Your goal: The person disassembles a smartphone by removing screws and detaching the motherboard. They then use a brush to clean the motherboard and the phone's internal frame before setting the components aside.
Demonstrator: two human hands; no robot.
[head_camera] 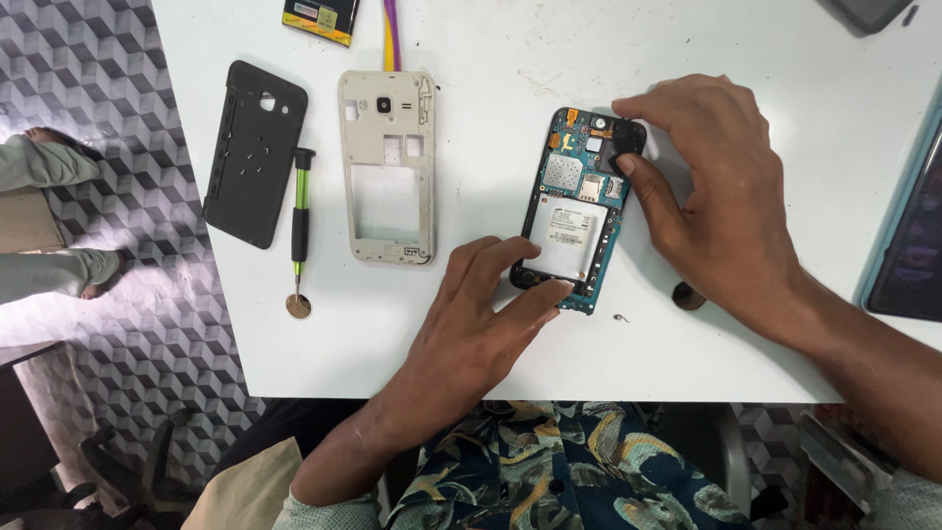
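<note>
An opened phone body (572,206) lies on the white table (491,334), its circuit board and silver battery label exposed. My left hand (471,324) presses its fingertips on the phone's lower end, holding it down. My right hand (716,196) pinches a small black part (624,147) at the phone's upper right corner between thumb and forefinger.
A beige middle frame (387,167) lies left of the phone. A green and black screwdriver (300,221) and a black back cover (252,152) lie further left, with a small round disc (298,306) below. A tiny screw (621,317) and a dark disc (687,296) sit by my right wrist. A tablet (908,236) lies at the right edge.
</note>
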